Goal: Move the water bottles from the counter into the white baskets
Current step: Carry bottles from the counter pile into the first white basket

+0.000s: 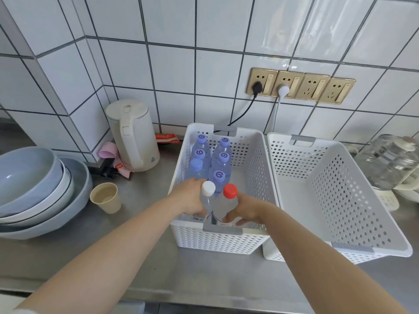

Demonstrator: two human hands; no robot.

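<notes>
Two white perforated baskets stand side by side on the steel counter. The left basket (254,168) holds several upright bottles with purple caps (219,177) in two rows. At its near end, my left hand (190,196) grips a white-capped bottle (208,191) and my right hand (246,210) grips a red-capped bottle (229,197). Both bottles are upright, side by side, inside the near wall of that basket. The right basket (340,200) has nothing in it.
A stack of blue-grey bowls (38,191) and a beige paper cup (106,197) sit at the left. A white kettle (133,137) stands in the corner. A glass kettle (390,162) is at the right. Two cords hang from wall sockets (299,86) behind the baskets.
</notes>
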